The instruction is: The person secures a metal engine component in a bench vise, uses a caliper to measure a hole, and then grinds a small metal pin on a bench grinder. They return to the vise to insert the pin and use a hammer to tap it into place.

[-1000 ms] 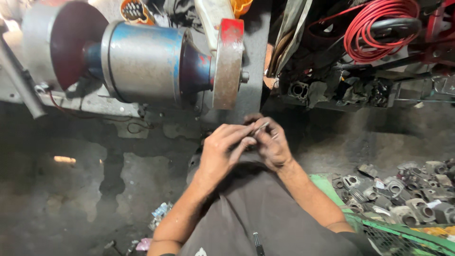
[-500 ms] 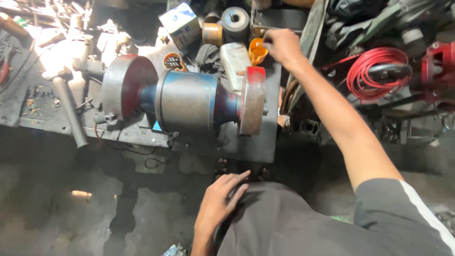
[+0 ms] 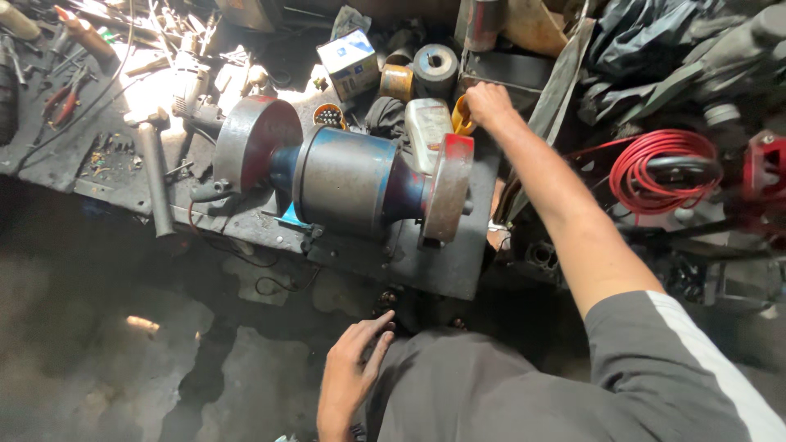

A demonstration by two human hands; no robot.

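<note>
While one hammer (image 3: pixel 151 176) lies at the left of the bench (image 3: pixel 49 155), one grinder (image 3: pixel 348 180) with two wheels stands in the middle. My left hand (image 3: pixel 352 368) rests flat on my knee, fingers spread, holding nothing. My right hand (image 3: pixel 489 105) is clenched around one yellow cup (image 3: pixel 460 116) beside one white bottle (image 3: pixel 427 131), left of one red cable coil (image 3: pixel 655 168).

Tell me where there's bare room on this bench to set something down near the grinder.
Little room. One bare strip of the dark base plate lies in front of the grinder, below its right wheel. Behind it is crowded with a white bottle, cans and a small box, where the right hand reaches. Tools litter the left end near the hammer. The left hand rests on the lap.
</note>
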